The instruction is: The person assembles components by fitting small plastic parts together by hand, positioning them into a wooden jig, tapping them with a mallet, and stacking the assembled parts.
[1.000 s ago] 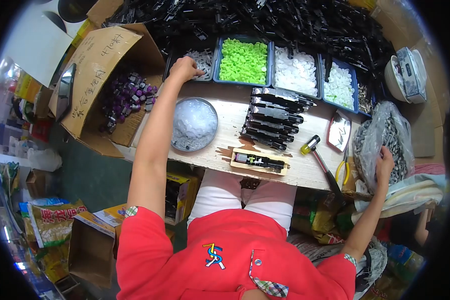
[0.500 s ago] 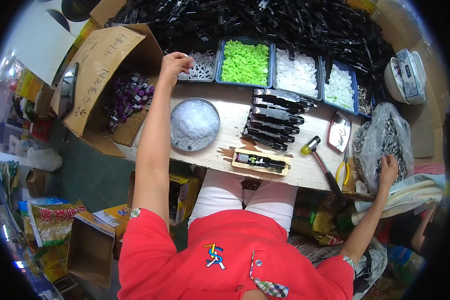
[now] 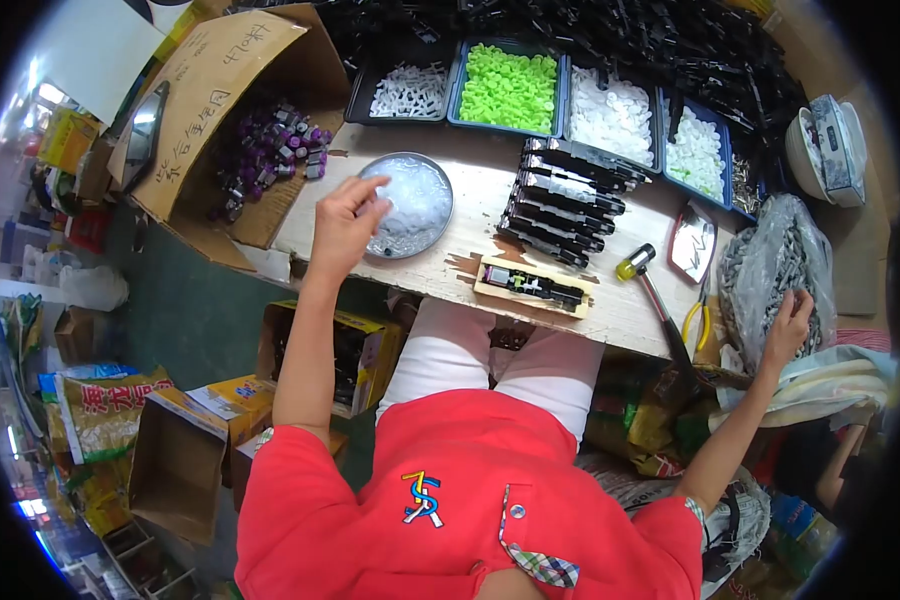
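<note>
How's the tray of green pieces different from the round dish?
The green tray is rectangular; the round dish is circular. The green tray holds bright green pieces, while the round dish holds something pale and translucent. The green tray sits farther back than the round dish. Both are open-topped.

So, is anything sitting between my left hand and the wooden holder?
Yes, the round dish, partly hidden behind your left hand. Beyond its rim, only stained tabletop shows before the wooden holder.
</note>
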A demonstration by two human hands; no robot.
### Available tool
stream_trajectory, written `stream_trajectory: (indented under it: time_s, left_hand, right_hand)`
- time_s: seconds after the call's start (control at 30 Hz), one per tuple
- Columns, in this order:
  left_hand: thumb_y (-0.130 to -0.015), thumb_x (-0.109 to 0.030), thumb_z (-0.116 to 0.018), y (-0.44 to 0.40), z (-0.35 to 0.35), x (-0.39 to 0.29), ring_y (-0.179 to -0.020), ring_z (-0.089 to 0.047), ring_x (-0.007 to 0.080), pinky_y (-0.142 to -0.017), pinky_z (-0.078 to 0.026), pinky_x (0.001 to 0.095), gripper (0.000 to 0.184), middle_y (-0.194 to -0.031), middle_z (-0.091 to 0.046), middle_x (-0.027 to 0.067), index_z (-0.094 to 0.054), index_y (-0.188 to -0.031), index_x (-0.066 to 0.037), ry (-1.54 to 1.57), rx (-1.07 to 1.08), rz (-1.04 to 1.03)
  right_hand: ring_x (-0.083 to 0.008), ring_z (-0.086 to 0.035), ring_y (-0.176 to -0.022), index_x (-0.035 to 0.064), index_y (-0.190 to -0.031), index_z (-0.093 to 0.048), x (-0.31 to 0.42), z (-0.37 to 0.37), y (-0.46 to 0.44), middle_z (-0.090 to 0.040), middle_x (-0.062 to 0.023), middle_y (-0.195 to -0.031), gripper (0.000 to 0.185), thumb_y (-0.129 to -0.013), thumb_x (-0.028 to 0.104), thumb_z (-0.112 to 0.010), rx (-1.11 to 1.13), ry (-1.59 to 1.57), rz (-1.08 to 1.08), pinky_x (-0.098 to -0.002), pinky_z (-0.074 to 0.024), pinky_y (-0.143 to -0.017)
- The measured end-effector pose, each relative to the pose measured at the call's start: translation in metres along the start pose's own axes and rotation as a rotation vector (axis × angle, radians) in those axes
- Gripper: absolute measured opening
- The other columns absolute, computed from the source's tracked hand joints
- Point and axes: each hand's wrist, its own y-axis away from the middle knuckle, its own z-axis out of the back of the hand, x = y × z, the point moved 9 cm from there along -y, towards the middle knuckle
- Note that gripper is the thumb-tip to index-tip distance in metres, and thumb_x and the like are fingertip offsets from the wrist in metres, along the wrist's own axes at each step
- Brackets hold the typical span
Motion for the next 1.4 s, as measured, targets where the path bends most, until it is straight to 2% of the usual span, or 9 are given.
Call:
stream_trajectory:
  time_s: [0.13, 0.4, 0.53, 0.83, 1.03, 1.13, 1.2, 1.33, 1.4]
  left_hand:
    - [-0.071, 0.006, -0.063, 0.019, -0.010, -0.009, -0.059, -0.051, 0.0086, -0.052, -0.040, 0.0243, 0.013, -0.073, -0.054, 0.0040, -0.064, -0.084, 0.002, -0.333, 0.119, -0.212]
    - [-0.069, 0.003, -0.063, 0.030, -0.038, -0.013, -0.073, -0.057, 0.0312, -0.064, -0.045, 0.0371, 0.014, -0.078, -0.058, 0.0135, -0.063, -0.082, -0.001, -0.675, 0.149, -0.345]
    - [-0.068, 0.002, -0.063, 0.027, -0.056, -0.003, -0.074, -0.057, 0.0331, -0.066, -0.046, 0.0389, 0.012, -0.078, -0.058, 0.0140, -0.062, -0.080, -0.001, -0.730, 0.144, -0.348]
    - [-0.070, 0.002, -0.059, 0.022, -0.062, -0.010, -0.072, -0.059, 0.0326, -0.065, -0.048, 0.0396, 0.006, -0.076, -0.059, 0.0145, -0.062, -0.074, -0.001, -0.679, 0.113, -0.378]
    - [-0.068, 0.002, -0.063, 0.018, -0.060, -0.006, -0.071, -0.060, 0.0302, -0.063, -0.048, 0.0360, 0.008, -0.077, -0.060, 0.0147, -0.064, -0.076, 0.000, -0.608, 0.164, -0.269]
    - [-0.068, 0.002, -0.064, 0.018, -0.047, 0.001, -0.067, -0.061, 0.0249, -0.061, -0.048, 0.0314, 0.012, -0.078, -0.062, 0.0139, -0.065, -0.079, 0.001, -0.418, 0.150, -0.146]
    - [-0.071, 0.000, -0.066, 0.018, -0.037, 0.001, -0.061, -0.053, 0.0096, -0.054, -0.042, 0.0241, 0.012, -0.071, -0.058, 0.0042, -0.065, -0.083, 0.003, -0.275, 0.071, -0.169]
    - [-0.075, -0.001, -0.065, 0.025, -0.037, -0.005, -0.061, -0.054, 0.0078, -0.052, -0.042, 0.0213, 0.009, -0.070, -0.057, 0.0011, -0.065, -0.084, 0.002, -0.134, 0.037, -0.127]
    - [-0.079, -0.002, -0.064, 0.033, -0.047, 0.001, -0.061, -0.054, 0.0070, -0.051, -0.042, 0.0189, 0.009, -0.071, -0.058, 0.0009, -0.064, -0.087, 0.002, 0.160, 0.083, 0.096]
  right_hand:
    - [-0.0273, -0.058, -0.085, -0.0006, -0.105, -0.055, 0.038, 0.000, 0.009, -0.060, -0.0155, -0.097, 0.023, -0.089, 0.015, -0.051, 0.055, -0.094, 0.091, -0.0336, -0.0446, -0.075]
    - [-0.0193, -0.057, -0.084, -0.0005, -0.107, -0.055, 0.064, -0.007, 0.017, -0.059, -0.0111, -0.097, 0.023, -0.089, 0.013, -0.052, 0.114, -0.101, 0.178, -0.0291, -0.0446, -0.077]
    - [-0.0216, -0.057, -0.074, -0.0017, -0.101, -0.056, 0.092, -0.005, 0.024, -0.060, -0.0117, -0.091, 0.018, -0.087, 0.009, -0.053, 0.091, -0.154, 0.211, -0.0306, -0.0451, -0.069]
    - [-0.0159, -0.055, -0.079, -0.0001, -0.104, -0.057, 0.114, 0.000, 0.035, -0.059, -0.0078, -0.090, 0.019, -0.088, 0.010, -0.054, 0.124, -0.169, 0.228, -0.0272, -0.0432, -0.073]
    - [-0.0202, -0.056, -0.076, 0.0027, -0.099, -0.058, 0.174, -0.003, 0.057, -0.059, -0.0088, -0.090, 0.016, -0.082, 0.004, -0.058, 0.164, -0.236, 0.415, -0.0300, -0.0418, -0.067]
    - [-0.0212, -0.055, -0.075, 0.0034, -0.097, -0.058, 0.193, -0.020, 0.074, -0.058, -0.0087, -0.088, 0.018, -0.080, 0.001, -0.059, 0.289, -0.336, 0.352, -0.0307, -0.0406, -0.069]
    - [-0.0209, -0.055, -0.073, 0.0040, -0.096, -0.058, 0.212, -0.031, 0.086, -0.058, -0.0083, -0.088, 0.019, -0.077, -0.001, -0.061, 0.344, -0.423, 0.327, -0.0317, -0.0392, -0.073]
    - [-0.0200, -0.054, -0.081, 0.0037, -0.095, -0.059, 0.265, -0.051, 0.123, -0.056, -0.0082, -0.091, 0.023, -0.074, -0.005, -0.062, 0.468, -0.494, 0.564, -0.0279, -0.0434, -0.069]
    - [-0.0204, -0.053, -0.081, 0.0047, -0.093, -0.060, 0.291, -0.055, 0.138, -0.056, -0.0071, -0.089, 0.023, -0.071, -0.002, -0.065, 0.551, -0.555, 0.580, -0.0298, -0.0413, -0.072]
